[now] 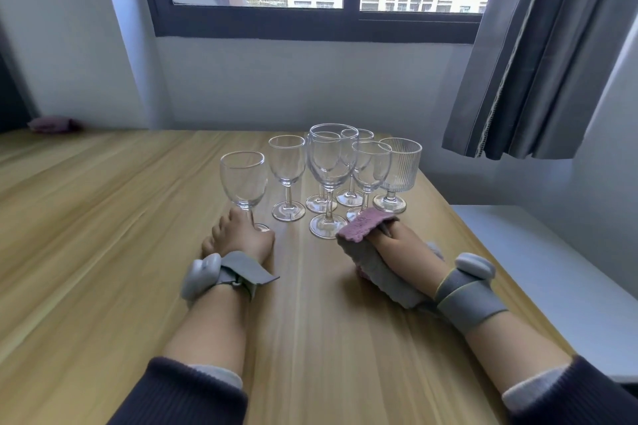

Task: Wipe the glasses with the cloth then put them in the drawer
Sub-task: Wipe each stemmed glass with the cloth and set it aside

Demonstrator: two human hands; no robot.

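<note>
A person's left hand (241, 238) pinches the stem of an upright wine glass (244, 179), its foot on the table (103, 217) near mid-width. The right hand (397, 248), just to its right, clutches a pink-grey cloth (366, 252). Behind both, toward the table's far edge, six more glasses (331, 169) stand clustered. No drawer is visible.
</note>
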